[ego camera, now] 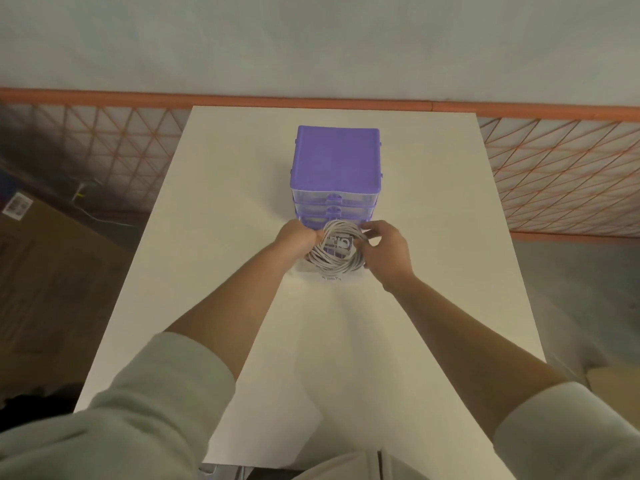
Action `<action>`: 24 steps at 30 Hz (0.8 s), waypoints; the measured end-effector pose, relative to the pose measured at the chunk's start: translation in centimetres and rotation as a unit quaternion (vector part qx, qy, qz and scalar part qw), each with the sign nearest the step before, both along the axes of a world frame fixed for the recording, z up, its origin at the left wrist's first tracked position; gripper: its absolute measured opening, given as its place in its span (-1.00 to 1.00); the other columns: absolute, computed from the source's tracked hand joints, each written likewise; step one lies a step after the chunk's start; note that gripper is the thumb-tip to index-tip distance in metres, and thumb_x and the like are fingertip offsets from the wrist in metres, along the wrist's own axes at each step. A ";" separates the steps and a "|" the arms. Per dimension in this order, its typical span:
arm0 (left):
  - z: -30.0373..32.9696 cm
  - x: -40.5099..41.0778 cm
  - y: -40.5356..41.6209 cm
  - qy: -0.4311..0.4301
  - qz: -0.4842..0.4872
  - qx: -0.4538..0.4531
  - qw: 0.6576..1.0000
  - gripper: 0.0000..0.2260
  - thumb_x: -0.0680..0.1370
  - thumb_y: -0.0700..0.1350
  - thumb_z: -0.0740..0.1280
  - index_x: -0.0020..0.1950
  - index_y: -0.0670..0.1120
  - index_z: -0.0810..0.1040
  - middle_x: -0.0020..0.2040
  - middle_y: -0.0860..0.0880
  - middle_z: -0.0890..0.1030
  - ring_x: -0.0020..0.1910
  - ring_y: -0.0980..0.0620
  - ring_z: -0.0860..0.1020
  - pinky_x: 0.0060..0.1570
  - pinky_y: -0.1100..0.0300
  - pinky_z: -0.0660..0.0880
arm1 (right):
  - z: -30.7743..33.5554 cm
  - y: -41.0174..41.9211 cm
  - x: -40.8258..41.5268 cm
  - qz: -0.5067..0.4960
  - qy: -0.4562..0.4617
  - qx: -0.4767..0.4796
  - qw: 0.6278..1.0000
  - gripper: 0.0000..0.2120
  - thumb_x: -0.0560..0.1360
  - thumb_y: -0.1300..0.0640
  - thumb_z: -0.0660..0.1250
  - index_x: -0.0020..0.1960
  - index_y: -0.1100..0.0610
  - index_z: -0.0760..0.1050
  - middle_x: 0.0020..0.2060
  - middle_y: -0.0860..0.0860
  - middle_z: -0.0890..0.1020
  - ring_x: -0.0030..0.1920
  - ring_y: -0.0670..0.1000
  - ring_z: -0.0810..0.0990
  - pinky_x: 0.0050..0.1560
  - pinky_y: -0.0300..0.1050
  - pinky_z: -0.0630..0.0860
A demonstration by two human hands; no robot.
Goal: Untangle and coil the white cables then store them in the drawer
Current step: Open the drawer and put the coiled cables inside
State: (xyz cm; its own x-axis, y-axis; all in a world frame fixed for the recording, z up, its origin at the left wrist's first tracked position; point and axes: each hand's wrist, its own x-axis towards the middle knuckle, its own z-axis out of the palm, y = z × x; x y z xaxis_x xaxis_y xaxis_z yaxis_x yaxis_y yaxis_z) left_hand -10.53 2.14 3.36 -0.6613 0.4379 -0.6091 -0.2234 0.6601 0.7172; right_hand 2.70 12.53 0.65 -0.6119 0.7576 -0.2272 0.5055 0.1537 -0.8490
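A coil of white cable (335,265) is held over the pulled-out bottom drawer (304,269) of a small purple drawer unit (337,161). My left hand (297,236) grips the coil's left side. My right hand (384,249) pinches its right side, fingers curled round the loops. Through the coil's middle I see something dark with white marks inside the drawer. The unit's two upper drawers (334,199) are pushed in. The coil hides most of the open drawer.
The unit stands on a white table (214,237). An orange lattice fence (554,174) runs behind it below a grey wall. A cardboard box (31,237) with a barcode label sits on the floor to the left.
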 end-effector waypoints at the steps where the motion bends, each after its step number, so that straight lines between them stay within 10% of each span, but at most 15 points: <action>1: -0.1 -0.1 0.4 -0.009 0.004 -0.001 1.000 -0.83 0.57 -0.15 0.38 0.07 -0.23 0.53 0.05 -0.25 0.63 0.03 -0.23 0.63 0.10 -0.11 0.58 | -0.1 0.3 -0.3 0.004 -0.011 0.006 1.000 -0.75 0.51 0.14 0.39 0.19 0.04 0.55 0.04 -0.02 0.60 -0.15 0.05 0.59 -0.10 -0.05 0.56; 16: -3.6 -1.8 2.9 0.160 -0.104 -0.141 0.971 -0.69 0.60 -0.02 0.29 0.20 -0.22 0.55 0.14 -0.19 0.62 0.11 -0.20 0.58 -0.03 0.06 0.50 | -2.2 0.6 -1.8 0.120 -0.190 0.275 0.935 -0.73 0.63 -0.01 0.16 0.22 0.04 0.53 0.04 0.01 0.63 0.14 0.09 0.46 -0.10 -0.01 0.53; 24: -3.6 -0.5 2.8 0.265 -0.162 -0.205 0.928 -0.71 0.67 -0.06 0.16 0.20 -0.21 0.54 0.18 -0.19 0.60 0.16 -0.19 0.56 -0.07 0.08 0.42 | -3.6 -0.8 -0.5 0.189 -0.224 0.314 0.903 -0.31 0.51 -0.39 0.12 0.46 0.04 0.34 0.35 -0.03 0.43 0.25 0.11 0.35 0.22 -0.03 0.29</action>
State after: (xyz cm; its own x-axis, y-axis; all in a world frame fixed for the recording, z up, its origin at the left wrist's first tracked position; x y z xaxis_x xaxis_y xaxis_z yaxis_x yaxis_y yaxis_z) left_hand -11.05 4.94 -0.24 -0.7902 0.4683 -0.3954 0.3460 0.8733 0.3429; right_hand 2.16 11.72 -2.93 -0.8072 0.5789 -0.1155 0.5872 0.7673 -0.2579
